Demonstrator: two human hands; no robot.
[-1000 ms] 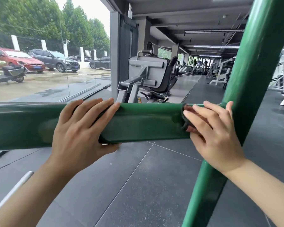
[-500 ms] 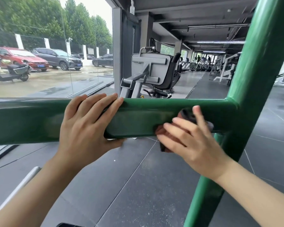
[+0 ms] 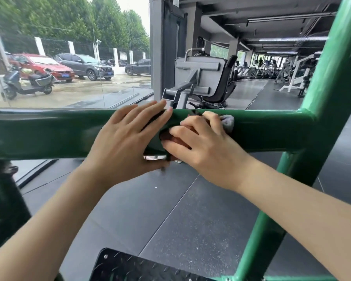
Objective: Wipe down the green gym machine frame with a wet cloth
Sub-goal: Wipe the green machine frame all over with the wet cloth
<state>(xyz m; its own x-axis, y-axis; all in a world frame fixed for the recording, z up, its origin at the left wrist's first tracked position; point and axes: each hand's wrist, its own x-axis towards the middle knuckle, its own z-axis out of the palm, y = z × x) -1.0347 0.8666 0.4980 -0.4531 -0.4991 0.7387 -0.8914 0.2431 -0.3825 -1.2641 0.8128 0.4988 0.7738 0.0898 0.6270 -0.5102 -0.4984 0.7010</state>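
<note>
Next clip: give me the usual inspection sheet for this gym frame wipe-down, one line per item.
Surface: green crossbar runs level and meets a slanted green post.
Job's things: cloth bunched against the crossbar.
Clutter: nothing seen.
Grippers: left hand lies on the crossbar, fingers straight; right hand grips the cloth.
Cables: nothing seen.
Surroundings: grey exercise machine behind, dark floor, parked cars beyond the window.

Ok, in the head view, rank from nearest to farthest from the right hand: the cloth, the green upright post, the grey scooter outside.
From the right hand:
1. Cloth, under its fingers on the crossbar.
2. Green upright post, to its right.
3. Grey scooter, outside, far left.
</note>
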